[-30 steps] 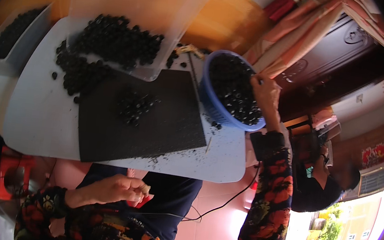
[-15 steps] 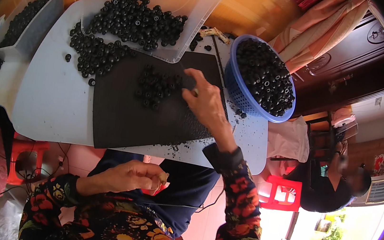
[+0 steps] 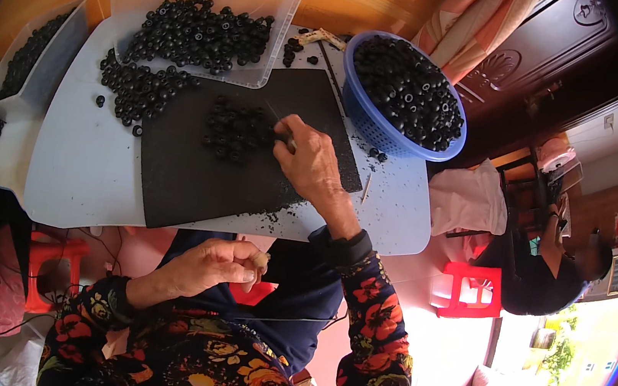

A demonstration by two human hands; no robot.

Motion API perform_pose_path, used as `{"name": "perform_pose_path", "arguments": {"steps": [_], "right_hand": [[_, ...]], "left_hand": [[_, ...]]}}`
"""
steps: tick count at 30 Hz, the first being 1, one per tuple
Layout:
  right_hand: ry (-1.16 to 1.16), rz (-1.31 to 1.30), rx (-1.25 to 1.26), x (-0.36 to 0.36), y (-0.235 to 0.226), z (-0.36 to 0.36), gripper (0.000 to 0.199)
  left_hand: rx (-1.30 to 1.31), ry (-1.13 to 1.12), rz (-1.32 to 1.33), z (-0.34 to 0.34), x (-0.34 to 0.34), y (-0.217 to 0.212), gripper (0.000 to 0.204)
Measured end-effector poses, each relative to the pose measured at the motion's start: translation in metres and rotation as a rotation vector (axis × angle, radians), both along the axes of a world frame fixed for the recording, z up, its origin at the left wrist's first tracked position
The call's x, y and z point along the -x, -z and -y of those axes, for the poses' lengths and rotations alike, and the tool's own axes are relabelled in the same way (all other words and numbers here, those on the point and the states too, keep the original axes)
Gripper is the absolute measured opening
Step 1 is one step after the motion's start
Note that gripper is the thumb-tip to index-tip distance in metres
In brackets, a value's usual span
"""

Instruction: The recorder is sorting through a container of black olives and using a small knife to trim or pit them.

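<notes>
Over a black mat [image 3: 248, 185], my right hand [image 3: 311, 161] is closed, with a thin, dark, needle-like tool [image 3: 273, 109] sticking out past its fingers. Beside those fingertips lies a loose cluster of small black round pieces [image 3: 233, 131], some with a hole in the middle. My left hand [image 3: 209, 267] hangs in front of the table edge, its fingers curled and pressed together. Something tan [image 3: 260, 260] shows at its fingertips; I cannot tell if it is a finger covering or a held thing.
A clear plastic bin [image 3: 269, 49] lies tipped, its black pieces spilling toward another heap [image 3: 139, 86]. A blue basket [image 3: 361, 111] full of them stands at the right. Dark crumbs and a thin white stick [image 3: 367, 188] lie on the white table [image 3: 81, 165]. Other people sit left and right.
The whole view has shifted, so the table things appear a little lower left. My right hand stays by the cluster with its fingers closed; my left hand keeps its curled pose.
</notes>
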State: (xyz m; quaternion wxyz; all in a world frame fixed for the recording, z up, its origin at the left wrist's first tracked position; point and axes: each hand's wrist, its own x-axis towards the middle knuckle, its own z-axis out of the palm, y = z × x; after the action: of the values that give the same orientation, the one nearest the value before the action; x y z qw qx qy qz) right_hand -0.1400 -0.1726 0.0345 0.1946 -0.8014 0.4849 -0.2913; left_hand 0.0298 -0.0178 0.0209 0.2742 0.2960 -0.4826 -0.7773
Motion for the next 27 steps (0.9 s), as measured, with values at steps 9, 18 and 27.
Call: {"name": "perform_pose_path", "arguments": {"steps": [9,18,27], "right_hand": [[-0.103,-0.046,0.080,-0.007,0.007,-0.001,0.025],[-0.057,0.287,-0.249,0.023,-0.027,-0.106,0.022],[-0.004,0.366,-0.165,0.044,-0.008,-0.172,0.042]], "left_hand": [[-0.021,-0.051,0.011,-0.002,0.002,0.001,0.020],[-0.082,-0.329,-0.191,0.004,0.014,-0.006,0.018],[-0.023,-0.190,0.009,0.008,0.029,-0.003,0.017]]}}
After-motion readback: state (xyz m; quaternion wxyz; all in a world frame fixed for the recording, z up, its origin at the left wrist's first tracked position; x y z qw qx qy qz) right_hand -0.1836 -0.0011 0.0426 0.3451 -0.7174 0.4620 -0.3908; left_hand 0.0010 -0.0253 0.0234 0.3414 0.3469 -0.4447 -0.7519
